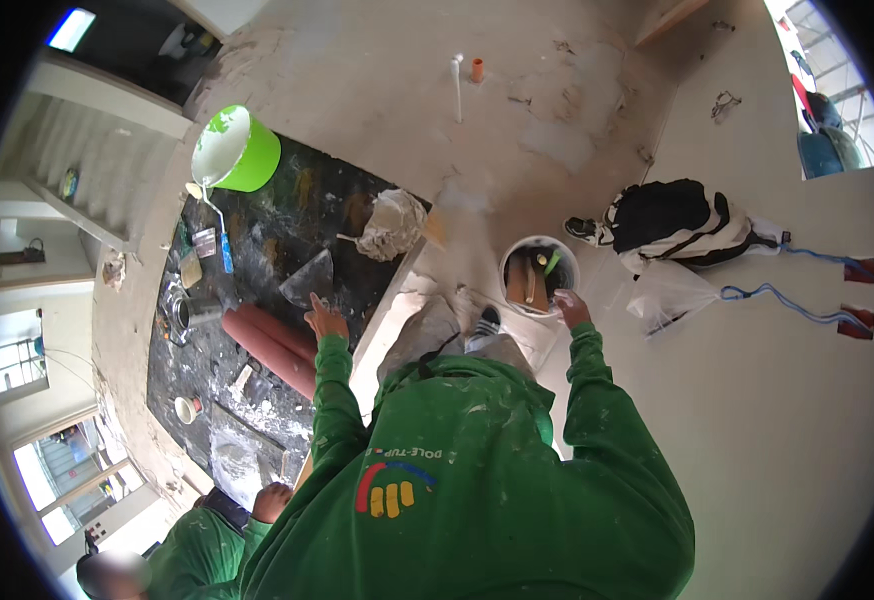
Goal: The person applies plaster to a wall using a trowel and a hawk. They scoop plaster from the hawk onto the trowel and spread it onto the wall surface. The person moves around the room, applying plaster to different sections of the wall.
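My left hand (328, 320) is closed at the narrow end of a grey wide-bladed putty knife (309, 277), whose blade spreads away from me above the dark, paint-spattered table (267, 200). To the right, my right hand (570, 308) grips the near-right rim of a white bucket (505, 262). Inside that bucket stand several tools, among them a wooden-looking piece (519, 282) and something with a bright green part (553, 262). Two long reddish-brown rolls (272, 345) lie on the table just left of my left hand.
A green bucket (255, 155), a blue-handled roller frame (226, 250) and a crumpled whitish bag (392, 225) are on the table. A co-worker's hand (272, 502) rests near its lower edge. At right, a black-and-white garment (662, 215) and a plastic bag (669, 298) hang from blue cords.
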### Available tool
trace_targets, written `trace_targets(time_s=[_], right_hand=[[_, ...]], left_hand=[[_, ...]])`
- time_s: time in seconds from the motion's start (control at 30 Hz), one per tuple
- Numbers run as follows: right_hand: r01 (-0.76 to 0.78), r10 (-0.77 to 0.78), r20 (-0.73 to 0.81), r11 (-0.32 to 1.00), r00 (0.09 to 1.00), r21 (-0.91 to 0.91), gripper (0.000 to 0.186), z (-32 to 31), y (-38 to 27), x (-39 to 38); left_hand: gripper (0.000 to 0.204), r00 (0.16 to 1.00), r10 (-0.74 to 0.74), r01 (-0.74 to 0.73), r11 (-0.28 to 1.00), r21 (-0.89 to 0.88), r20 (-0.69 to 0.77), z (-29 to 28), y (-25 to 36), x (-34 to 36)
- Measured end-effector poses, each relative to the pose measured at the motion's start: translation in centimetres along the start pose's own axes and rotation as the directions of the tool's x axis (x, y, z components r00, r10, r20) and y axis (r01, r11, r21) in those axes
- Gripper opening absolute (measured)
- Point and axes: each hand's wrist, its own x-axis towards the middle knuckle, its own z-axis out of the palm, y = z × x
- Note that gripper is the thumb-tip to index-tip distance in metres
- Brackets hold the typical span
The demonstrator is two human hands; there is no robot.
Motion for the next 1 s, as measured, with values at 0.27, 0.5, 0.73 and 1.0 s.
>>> trace_targets(time_s=[0.27, 0.5, 0.73, 1.0], right_hand=[[-0.486, 0.504, -0.018, 0.840, 0.863, 0.242, 0.033, -4.3, 4.5, 1.0], [-0.571, 0.570, 0.053, 0.821, 0.820, 0.007, 0.034, -5.0, 0.0, 3.2], [-0.513, 0.533, 0.130, 0.843, 0.836, -0.161, 0.045, -8.7, -5.5, 21.1], [-0.604, 0.584, 0.290, 0.797, 0.758, -0.026, 0.059, -14.7, -15.7, 51.0]], left_hand=[[0.048, 0.960, 0.147, -0.175, 0.979, -0.102, -0.238, -3.4, 5.6, 3.3], [0.048, 0.969, 0.049, -0.164, 0.863, -0.478, -0.243, -8.6, 15.6, 6.8], [0.051, 0.978, -0.121, -0.011, 0.778, -0.629, -0.167, -8.3, 23.9, 9.5], [0.048, 0.978, -0.178, 0.074, 0.786, -0.614, -0.111, -4.5, 40.7, 18.1]])
